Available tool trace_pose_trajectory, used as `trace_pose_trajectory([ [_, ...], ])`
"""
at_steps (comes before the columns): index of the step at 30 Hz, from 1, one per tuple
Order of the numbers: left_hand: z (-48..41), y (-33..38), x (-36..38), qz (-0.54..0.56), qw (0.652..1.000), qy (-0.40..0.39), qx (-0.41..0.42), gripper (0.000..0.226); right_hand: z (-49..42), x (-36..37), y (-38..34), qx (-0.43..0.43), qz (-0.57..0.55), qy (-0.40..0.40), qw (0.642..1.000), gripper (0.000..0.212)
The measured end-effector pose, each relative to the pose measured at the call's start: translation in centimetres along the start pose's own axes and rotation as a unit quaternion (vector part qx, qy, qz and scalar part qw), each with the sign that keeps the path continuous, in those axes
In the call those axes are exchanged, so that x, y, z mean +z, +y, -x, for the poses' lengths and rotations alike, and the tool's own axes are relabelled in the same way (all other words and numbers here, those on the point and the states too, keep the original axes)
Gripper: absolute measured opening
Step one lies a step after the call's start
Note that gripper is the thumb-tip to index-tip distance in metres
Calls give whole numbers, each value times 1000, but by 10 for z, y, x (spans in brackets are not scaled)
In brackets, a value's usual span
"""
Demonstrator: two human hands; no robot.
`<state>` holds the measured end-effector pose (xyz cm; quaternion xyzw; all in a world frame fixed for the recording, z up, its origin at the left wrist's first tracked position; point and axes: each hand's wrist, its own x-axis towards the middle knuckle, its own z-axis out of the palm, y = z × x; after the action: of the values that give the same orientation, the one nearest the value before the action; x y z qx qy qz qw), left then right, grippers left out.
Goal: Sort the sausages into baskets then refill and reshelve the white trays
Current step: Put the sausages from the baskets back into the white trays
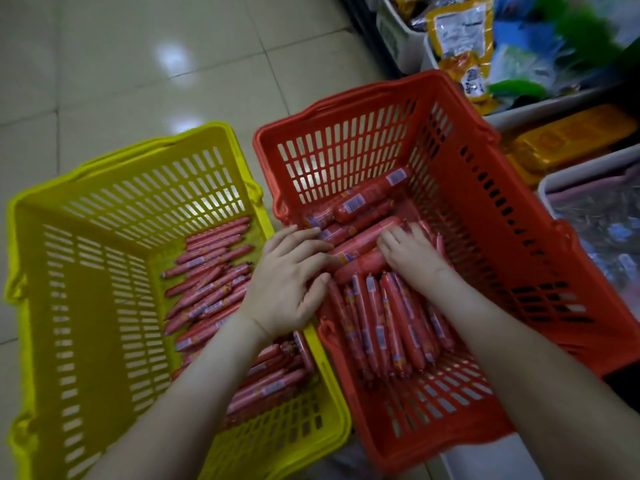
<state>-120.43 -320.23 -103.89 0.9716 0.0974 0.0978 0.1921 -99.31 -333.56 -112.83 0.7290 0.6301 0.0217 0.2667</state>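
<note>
Red slotted plastic basket, three o'clock: left hand, fingers flat, apart; right hand, fingers curled on thick red sausages, probably bunching them.

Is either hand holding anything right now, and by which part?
The left hand lies over the left ends of the thick sausages, right hand curls over their right ends, in the red basket; a grip cannot be told.

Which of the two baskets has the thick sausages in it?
The red basket, on the right: thick sausages lie at its far end. The yellow basket holds only thinner ones.
</note>
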Motion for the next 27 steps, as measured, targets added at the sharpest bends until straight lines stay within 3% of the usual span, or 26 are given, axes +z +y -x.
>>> trace_pose_trajectory([
  [4, 2, 3, -7, -26, 999, -45, -17, 37, 43, -34, 18, 80, -39, 51, 995, 37],
  [7, -8, 27, -12, -27, 996, -61, -51, 42, 111, -64, 33, 159, -78, 144, 974, 40],
  [9, -21, 70, -13, -7, 998, -49, -28, 52, 163, -85, 38, 210, -85, 204, 952, 38],
  [11, -31, 130, -10, 9, 998, -44, 43, 69, 223, -103, 34, 270, -87, 215, 935, 35],
  [13, -35, 197, -4, 4, 989, -65, 130, 76, 292, -111, 25, 332, -106, 161, 923, 43],
  [16, -17, 286, 19, -11, 962, -137, 234, 64, 401, -106, -8, 409, -199, 49, 889, 74],
  [20, 26, 367, 69, -31, 886, -276, 370, 58, 511, -73, -70, 497, -315, -63, 806, 67],
  [24, 51, 414, 126, -87, 821, -315, 468, 51, 572, -20, -125, 540, -382, -187, 726, 61],
  [27, 69, 413, 169, -161, 775, -345, 504, 58, 586, 16, -160, 558, -401, -252, 681, 56],
])
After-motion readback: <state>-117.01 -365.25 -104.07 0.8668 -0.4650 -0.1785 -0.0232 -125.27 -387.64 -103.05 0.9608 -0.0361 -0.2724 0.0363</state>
